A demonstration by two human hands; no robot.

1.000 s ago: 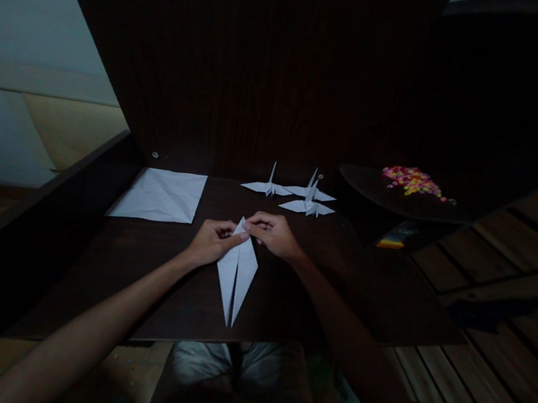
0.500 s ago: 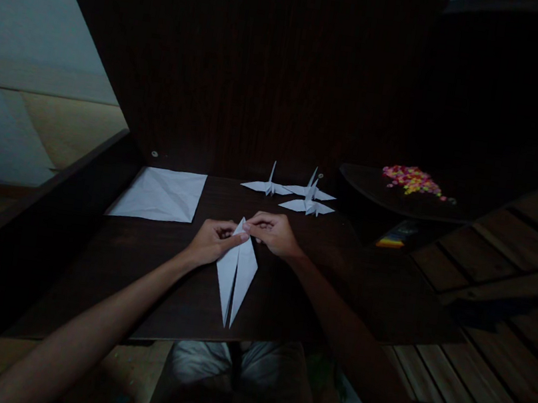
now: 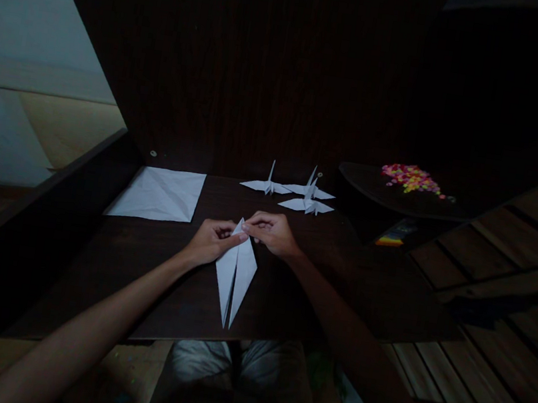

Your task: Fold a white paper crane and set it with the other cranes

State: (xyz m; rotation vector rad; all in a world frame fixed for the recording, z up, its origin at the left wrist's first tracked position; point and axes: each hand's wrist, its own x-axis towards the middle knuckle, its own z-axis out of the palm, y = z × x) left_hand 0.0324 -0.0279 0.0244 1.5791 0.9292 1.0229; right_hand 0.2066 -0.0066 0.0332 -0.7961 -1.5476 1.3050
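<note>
Paper (image 3: pixel 245 269) held nr far tip, L fingers (image 3: pixel 225 226) + R fingers (image 3: pixel 263 218)

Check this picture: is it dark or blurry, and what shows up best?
In the head view: dim, the back panel nearly black; white folded paper and paper cranes stand out best; left hand and right hand show no obvious blur; colourful bits too small to identify.

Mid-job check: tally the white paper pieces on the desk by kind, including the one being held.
Cranes: 3
Folded kite: 1
Flat sheet: 1 (can't tell whether more lie beneath)
Total visible: 5
</note>
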